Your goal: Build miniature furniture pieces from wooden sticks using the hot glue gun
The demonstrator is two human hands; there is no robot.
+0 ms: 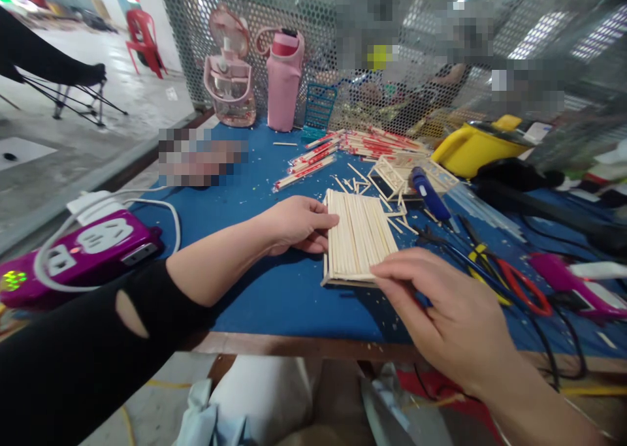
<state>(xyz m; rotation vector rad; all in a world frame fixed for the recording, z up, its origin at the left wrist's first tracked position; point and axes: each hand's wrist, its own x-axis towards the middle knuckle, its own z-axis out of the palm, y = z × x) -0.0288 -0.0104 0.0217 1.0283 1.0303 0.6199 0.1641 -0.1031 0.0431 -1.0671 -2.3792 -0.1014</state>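
Stick panel (360, 234), L hand (298, 225) gripping, R hand (443, 302) pinching btm corner

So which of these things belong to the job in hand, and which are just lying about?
Likely part of the job:
stick panel, between left hand and right hand
red-and-white stick packets

Probably just lying about:
pink bottle
clear bottle
yellow jug
red chair

The table (249, 296) has a blue top, scattered with crumbs. Two pink bottles (284, 90) and a blue rack (319, 106) stand along its back. Red-marked packets (313, 165), loose sticks (360, 186) and clear rods (490, 209) lie further forward, a purple power strip (115, 243) at left, pliers (531, 299) at right.
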